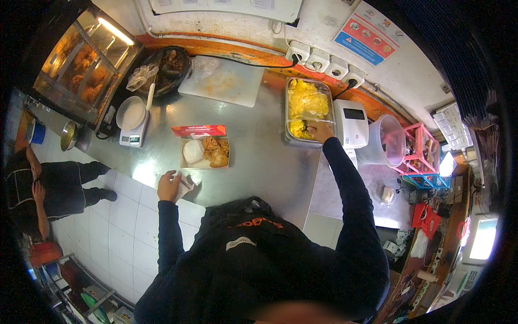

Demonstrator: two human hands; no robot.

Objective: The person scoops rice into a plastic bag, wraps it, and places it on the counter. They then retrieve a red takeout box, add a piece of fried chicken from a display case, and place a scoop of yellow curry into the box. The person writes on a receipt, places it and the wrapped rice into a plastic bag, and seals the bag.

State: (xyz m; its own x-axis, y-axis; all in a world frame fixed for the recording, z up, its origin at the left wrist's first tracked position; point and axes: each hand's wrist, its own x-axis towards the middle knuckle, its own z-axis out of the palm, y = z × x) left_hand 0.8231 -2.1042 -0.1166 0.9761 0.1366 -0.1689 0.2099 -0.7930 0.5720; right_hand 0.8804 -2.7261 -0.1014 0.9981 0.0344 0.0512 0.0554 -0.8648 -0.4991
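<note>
On the steel counter, my left hand (168, 186) is closed by the near edge, its fingers at a small pale piece of paper (186, 187). My right hand (320, 131) reaches over the near end of a clear plastic tub (288, 141). Its fingers are closed there, at a small dark thing too hidden to name. Yellow food like scrambled egg (306, 101) fills the tub, partly under clear film. Between my hands, nearer the left, stands an open red and white takeaway box (198, 130) with white rice (193, 152) and crispy fried chicken (217, 152).
A kitchen scale (132, 137) carrying a bowl, a black pan (175, 81) and a white cutting board (226, 81) lie toward the back. A lit food warmer (81, 62) stands far left. Right of the tub are a white machine (352, 125) and clear bucket (386, 141). Another person (48, 183) stands left.
</note>
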